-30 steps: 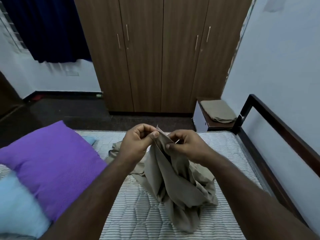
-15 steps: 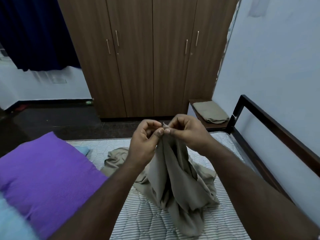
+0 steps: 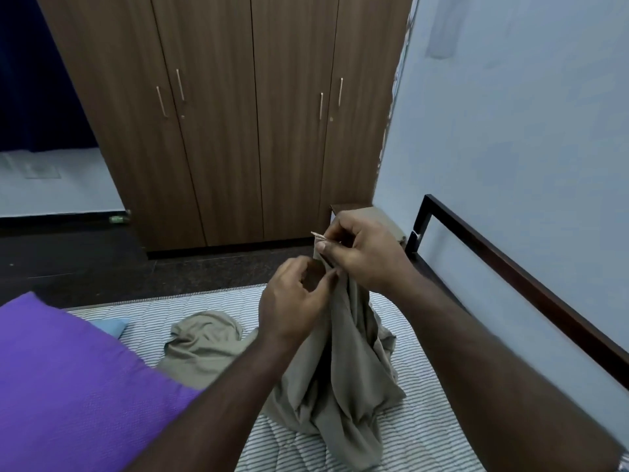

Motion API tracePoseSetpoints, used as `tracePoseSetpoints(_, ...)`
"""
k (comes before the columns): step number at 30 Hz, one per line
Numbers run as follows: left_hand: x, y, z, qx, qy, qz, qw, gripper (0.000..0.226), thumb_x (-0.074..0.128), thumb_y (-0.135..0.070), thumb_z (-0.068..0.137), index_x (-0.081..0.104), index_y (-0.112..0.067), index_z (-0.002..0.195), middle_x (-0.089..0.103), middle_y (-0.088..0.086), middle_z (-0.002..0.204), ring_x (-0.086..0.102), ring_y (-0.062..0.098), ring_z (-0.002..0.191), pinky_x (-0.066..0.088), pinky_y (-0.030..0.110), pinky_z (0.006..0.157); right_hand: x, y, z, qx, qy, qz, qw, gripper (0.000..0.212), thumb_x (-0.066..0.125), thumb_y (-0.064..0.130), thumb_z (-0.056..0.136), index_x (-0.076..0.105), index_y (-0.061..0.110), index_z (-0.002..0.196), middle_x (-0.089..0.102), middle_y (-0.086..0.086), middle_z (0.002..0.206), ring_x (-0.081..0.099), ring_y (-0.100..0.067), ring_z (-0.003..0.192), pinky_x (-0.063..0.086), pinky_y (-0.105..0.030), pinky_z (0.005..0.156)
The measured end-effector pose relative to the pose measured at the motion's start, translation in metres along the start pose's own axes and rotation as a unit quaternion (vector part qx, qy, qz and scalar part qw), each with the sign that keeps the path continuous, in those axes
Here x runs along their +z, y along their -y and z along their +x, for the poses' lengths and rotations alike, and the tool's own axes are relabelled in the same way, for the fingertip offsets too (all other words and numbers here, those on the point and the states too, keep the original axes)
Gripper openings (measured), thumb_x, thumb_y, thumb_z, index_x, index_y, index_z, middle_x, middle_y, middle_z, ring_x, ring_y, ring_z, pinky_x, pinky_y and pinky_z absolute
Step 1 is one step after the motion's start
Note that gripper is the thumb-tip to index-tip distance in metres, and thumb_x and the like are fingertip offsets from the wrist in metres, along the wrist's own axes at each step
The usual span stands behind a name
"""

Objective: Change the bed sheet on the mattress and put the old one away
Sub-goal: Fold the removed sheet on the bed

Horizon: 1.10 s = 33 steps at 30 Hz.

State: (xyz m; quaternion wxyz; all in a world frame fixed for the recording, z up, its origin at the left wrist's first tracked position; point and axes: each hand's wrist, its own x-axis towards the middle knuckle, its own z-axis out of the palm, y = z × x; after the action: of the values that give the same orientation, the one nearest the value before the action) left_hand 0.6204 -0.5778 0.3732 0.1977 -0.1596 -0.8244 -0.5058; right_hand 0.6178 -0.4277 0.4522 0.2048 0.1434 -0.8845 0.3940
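We saw a brown wardrobe (image 3: 238, 124) filling the far wall, closed, with a pale blue wall (image 3: 510, 131) to its right. Below us lay the mattress (image 3: 425, 430), striped and bare, with a dark bed rail (image 3: 510, 270) along its right side. A purple pillow (image 3: 75, 379) covered the near left part of the mattress.

In the middle of the mattress sat the sheet (image 3: 340, 376), a crumpled beige heap, part of it drawn up into a peak between our hands. Our right hand (image 3: 367, 253) was clenched on the top corner of that peak, pinching it between thumb and fingers. Our left hand (image 3: 292, 301) sat just below and to the left, fingers curled around an edge of the same cloth.

The risks, as we judged them: the pinch on the corner was small, so the corner could have slipped free if we had pulled hard, and the heap would have fallen back. The cloth was also twisted on itself, so spreading it from the wrong edge could have laid it crooked. A wide shake could have dragged it over the pillow.

Compared with half a second before, our hands had parted. They had met at the corner then; now the right had risen toward the rail and the left had dropped down the edge.
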Motion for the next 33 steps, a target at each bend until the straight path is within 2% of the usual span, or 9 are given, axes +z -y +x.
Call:
tracePoseSetpoints(3, 0.004, -0.005, 0.010, -0.020, -0.001, 0.007, 1.000, 0.040, 0.053, -0.060, 0.078, 0.067, -0.025, 0.090, 0.065, -0.008, 0.085, 0.063, 0.011, 0.080, 0.053, 0.040, 0.069, -0.001, 0.001, 0.002, -0.017, -0.005, -0.018, 1.000, 0.014, 0.077, 0.027, 0.085, 0.066, 0.023, 0.077, 0.066, 0.010, 0.069, 0.065, -0.012, 0.067, 0.053, -0.036, 0.058)
tracePoseSetpoints(7, 0.004, -0.002, 0.009, -0.040, 0.020, -0.026, 0.999, 0.019, 0.057, -0.043, 0.079, 0.066, -0.027, 0.084, 0.067, -0.010, 0.078, 0.065, 0.009, 0.075, 0.053, 0.039, 0.065, -0.008, -0.001, 0.001, -0.022, -0.020, -0.025, 0.999, 0.013, 0.078, 0.019, 0.084, 0.067, 0.019, 0.077, 0.061, 0.017, 0.067, 0.060, -0.010, 0.067, 0.044, -0.022, 0.060)
tracePoseSetpoints(11, 0.015, 0.001, -0.002, -0.058, 0.068, 0.012, 0.996, 0.012, 0.065, -0.027, 0.082, 0.058, -0.024, 0.073, 0.059, -0.007, 0.071, 0.057, 0.012, 0.069, 0.043, 0.034, 0.058, -0.011, 0.002, 0.000, -0.015, -0.024, -0.016, 0.999, 0.017, 0.077, 0.017, 0.085, 0.063, 0.022, 0.076, 0.058, 0.016, 0.066, 0.057, -0.006, 0.067, 0.041, -0.019, 0.061)
tracePoseSetpoints(16, 0.025, 0.001, -0.007, -0.095, 0.071, 0.009, 0.993, 0.029, 0.065, -0.028, 0.085, 0.048, -0.027, 0.061, 0.055, -0.008, 0.070, 0.051, 0.013, 0.068, 0.031, 0.021, 0.054, -0.017, 0.011, 0.001, -0.004, -0.032, 0.006, 0.999, 0.021, 0.077, 0.019, 0.086, 0.060, 0.026, 0.075, 0.058, 0.021, 0.067, 0.054, -0.003, 0.065, 0.039, -0.016, 0.061)
tracePoseSetpoints(21, 0.030, -0.003, 0.005, -0.114, 0.061, -0.060, 0.990, 0.031, 0.058, -0.055, 0.082, 0.064, -0.024, 0.083, 0.067, -0.003, 0.083, 0.065, 0.015, 0.078, 0.050, 0.038, 0.064, -0.018, 0.015, 0.002, -0.001, -0.025, -0.018, 1.000, 0.014, 0.074, 0.025, 0.087, 0.062, 0.024, 0.080, 0.064, 0.013, 0.072, 0.061, -0.005, 0.072, 0.046, -0.022, 0.062)
tracePoseSetpoints(26, 0.038, 0.004, 0.008, -0.087, 0.075, 0.015, 0.993, 0.018, 0.062, -0.041, 0.084, 0.059, -0.024, 0.076, 0.063, -0.002, 0.073, 0.061, 0.018, 0.066, 0.038, 0.032, 0.050, -0.016, 0.017, 0.001, -0.022, -0.035, 0.000, 0.999, 0.014, 0.074, 0.018, 0.088, 0.063, 0.020, 0.081, 0.061, 0.016, 0.068, 0.060, -0.002, 0.068, 0.038, -0.011, 0.059)
tracePoseSetpoints(29, 0.043, 0.016, 0.003, -0.134, 0.095, 0.077, 0.983, 0.018, 0.063, -0.029, 0.079, 0.056, -0.019, 0.066, 0.059, 0.000, 0.067, 0.057, 0.023, 0.063, 0.028, 0.029, 0.049, -0.022, 0.020, 0.001, -0.019, -0.068, 0.027, 0.997, 0.016, 0.075, 0.018, 0.088, 0.061, 0.023, 0.081, 0.061, 0.012, 0.072, 0.057, -0.004, 0.067, 0.044, -0.018, 0.057)
tracePoseSetpoints(31, 0.044, 0.027, -0.005, -0.164, 0.107, 0.091, 0.976, 0.016, 0.063, -0.021, 0.079, 0.057, -0.017, 0.065, 0.057, -0.001, 0.063, 0.055, 0.024, 0.063, 0.029, 0.031, 0.051, -0.032, 0.022, 0.005, -0.026, -0.106, 0.052, 0.993, 0.016, 0.075, 0.016, 0.088, 0.062, 0.019, 0.080, 0.061, 0.011, 0.071, 0.056, -0.008, 0.066, 0.048, -0.026, 0.058)
tracePoseSetpoints(33, 0.042, 0.042, -0.015, -0.186, 0.120, 0.100, 0.970, 0.014, 0.062, -0.018, 0.081, 0.061, -0.012, 0.068, 0.057, -0.003, 0.062, 0.055, 0.023, 0.064, 0.032, 0.032, 0.054, -0.046, 0.020, 0.009, -0.030, -0.144, 0.053, 0.988, 0.015, 0.075, 0.015, 0.088, 0.062, 0.018, 0.080, 0.059, 0.013, 0.070, 0.054, -0.006, 0.065, 0.048, -0.025, 0.060)
